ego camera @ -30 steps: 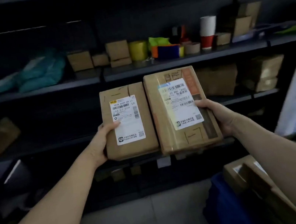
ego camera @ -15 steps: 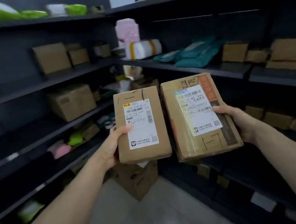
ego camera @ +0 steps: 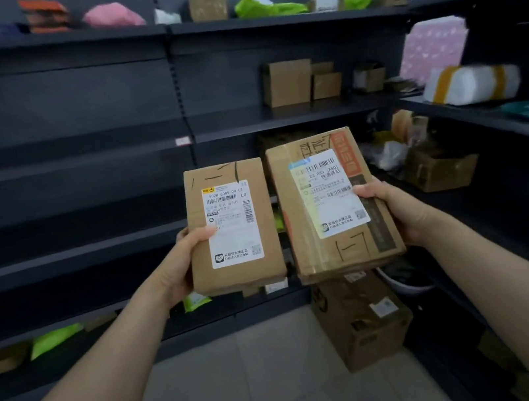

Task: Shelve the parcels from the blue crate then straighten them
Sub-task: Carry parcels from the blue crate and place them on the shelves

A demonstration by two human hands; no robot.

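Observation:
I hold two cardboard parcels up in front of dark shelving. My left hand grips the smaller brown parcel by its left edge, thumb on the white label. My right hand grips the larger taped parcel by its right edge, thumb on its label. Both parcels stand upright side by side, labels facing me, almost touching. The blue crate is out of view.
Dark shelves run along the left, with long bare stretches. Small boxes sit on a higher shelf. A big carton stands on the floor in the corner. More shelves with a white bundle run along the right.
My view has swung left from one shelf wall, past the corner, to another. Both parcels stay gripped the same way. The crate has left the frame.

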